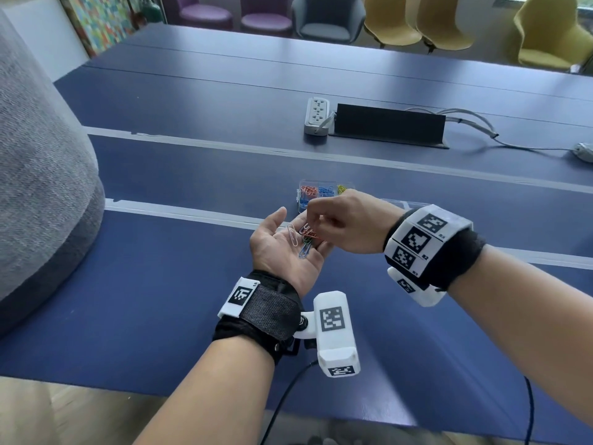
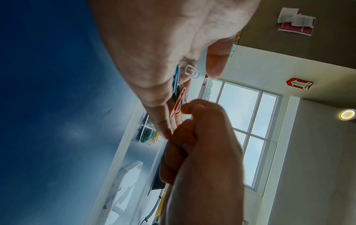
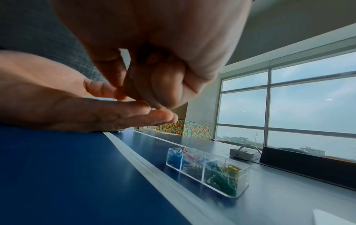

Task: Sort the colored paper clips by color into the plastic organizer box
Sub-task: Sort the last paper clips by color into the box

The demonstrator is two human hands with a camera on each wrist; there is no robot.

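I hold my left hand [image 1: 285, 248] palm up above the worktop [image 1: 160, 300], fingers relaxed and flat, with a small heap of loose paper clips [image 1: 303, 239] lying on the palm: a white one, a blue one, a green one and orange-red ones. My right hand [image 1: 340, 224] reaches in from the right with fingers curled, thumb and forefinger closing on an orange-red clip [image 2: 178, 102] at the top of the heap. I cannot confirm that the pinch has fully closed.

The organizer box [image 1: 321, 192] stands just beyond both hands, nearer the front edge of the worktop than the far one, on the far side of a pale seam. Its compartments already hold orange, blue and yellow clips.

Procedure for this step, in my judgement:
1. Pinch one clip only, at its outer loop.
2. Lift it straight up and slowly, because the clips overlap and may hook one another.
3. Keep the left palm level so the remaining clips do not slide off.
4. Carry the clip to the orange compartment at the box's left end.

The left wrist view alone shows the red clip lying across the blue one beside the fingertips [image 2: 185, 108]. The right wrist view hides the heap but shows a green compartment [image 3: 221, 179], which the head view conceals.
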